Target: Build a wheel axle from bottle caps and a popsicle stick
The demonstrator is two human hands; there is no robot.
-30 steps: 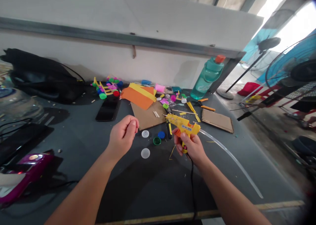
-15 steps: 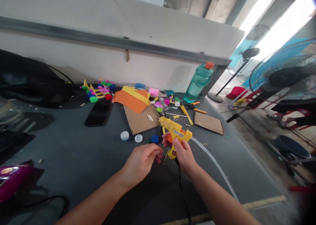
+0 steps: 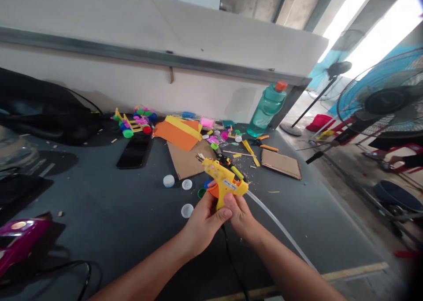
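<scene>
- Both hands now on the yellow hot glue gun [image 3: 224,181]; a moment ago only the right hand held it, and the left hand hung apart, loosely curled.
- Left hand [image 3: 203,224]: closed around the gun's grip from the near side, thumb lying across the handle, fingertips [image 3: 211,184] showing just behind the orange trigger.
- Right hand [image 3: 240,215]: also closed, wrapped around the grip and pressed against the left hand, so the hands sit narrow and touching.
- Gun has swung round, nozzle now pointing up and left over the cardboard sheet [image 3: 188,162], held clear of the table [image 3: 92,195].
- Long clear glue stick [image 3: 280,225] runs from the rear of the gun down and right; black power cord [image 3: 229,263] drops from the handle.
- Just beyond the hands: white plastic caps [image 3: 168,180] and a green cap [image 3: 201,193], not touched.
- Farther back: orange paper [image 3: 175,135], black smartphone [image 3: 135,152], orange-handled pliers [image 3: 264,141], loose cardboard piece [image 3: 280,163].
- Against the wall: teal water bottle [image 3: 266,109] and a colourful craft-stick model with bottle-cap wheels [image 3: 132,124].
</scene>
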